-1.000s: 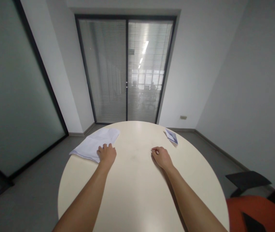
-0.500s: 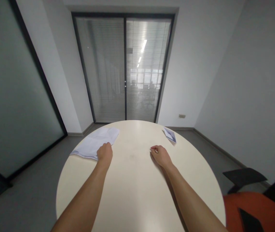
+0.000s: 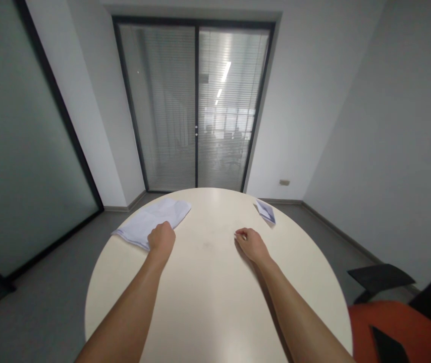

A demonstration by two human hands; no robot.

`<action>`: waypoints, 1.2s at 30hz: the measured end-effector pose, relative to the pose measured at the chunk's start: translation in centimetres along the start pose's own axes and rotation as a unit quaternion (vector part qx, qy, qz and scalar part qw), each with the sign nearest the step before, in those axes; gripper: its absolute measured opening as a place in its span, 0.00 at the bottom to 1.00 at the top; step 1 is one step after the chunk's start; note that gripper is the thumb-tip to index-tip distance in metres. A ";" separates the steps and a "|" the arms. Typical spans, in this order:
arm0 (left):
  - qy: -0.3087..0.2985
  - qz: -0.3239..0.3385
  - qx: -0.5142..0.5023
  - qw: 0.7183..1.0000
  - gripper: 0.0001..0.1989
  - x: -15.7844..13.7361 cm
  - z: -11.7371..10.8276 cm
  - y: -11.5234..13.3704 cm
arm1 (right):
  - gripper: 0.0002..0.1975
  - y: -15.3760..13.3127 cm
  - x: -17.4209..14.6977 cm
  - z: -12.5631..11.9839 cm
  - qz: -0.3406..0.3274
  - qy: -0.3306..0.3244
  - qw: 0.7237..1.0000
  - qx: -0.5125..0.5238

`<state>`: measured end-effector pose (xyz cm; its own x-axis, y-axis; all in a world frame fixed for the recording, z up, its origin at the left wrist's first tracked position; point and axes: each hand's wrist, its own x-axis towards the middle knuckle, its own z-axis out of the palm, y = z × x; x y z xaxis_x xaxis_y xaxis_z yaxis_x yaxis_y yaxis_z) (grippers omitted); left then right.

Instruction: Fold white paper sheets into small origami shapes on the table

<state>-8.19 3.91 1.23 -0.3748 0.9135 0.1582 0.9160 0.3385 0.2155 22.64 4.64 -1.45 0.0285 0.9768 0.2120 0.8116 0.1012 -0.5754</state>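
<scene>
A white folded cloth [image 3: 151, 222] lies on the far left part of the round table, its edges in thin layers at the left. My left hand [image 3: 162, 238] is closed in a fist at the cloth's near right edge and grips it there; the fingertips are out of sight. On the right half of the table, my right hand [image 3: 252, 243] has its fingers curled in toward the thumb. A small gap shows inside that curl, and I see no object in it. Beyond my right hand lies a small folded sheet of paper [image 3: 265, 212], apart from the fingers.
The pale round table [image 3: 204, 287] spans the space before me. At the right stands an orange chair [image 3: 382, 322] with a black armrest [image 3: 385, 276] close to the table's edge. Behind the table is a glass door [image 3: 223, 111] with blinds, and a frosted glass panel [image 3: 30, 151] stands at the left.
The cloth has shifted slightly right at its far corner, and my left hand has moved a little left with it in its grip. My right hand and the folded paper stay nearly still.
</scene>
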 end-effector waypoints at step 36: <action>-0.050 0.322 -0.072 0.943 0.25 -6.6 1.1 5.2 | 0.14 1.1 0.9 -0.4 0.077 0.032 0.987 0.140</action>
<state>-0.80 -0.11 0.25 0.2743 0.9383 0.2105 0.9171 -0.3211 0.2364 23.79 5.60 -1.58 0.1830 0.9716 0.1502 0.6021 0.0101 -0.7984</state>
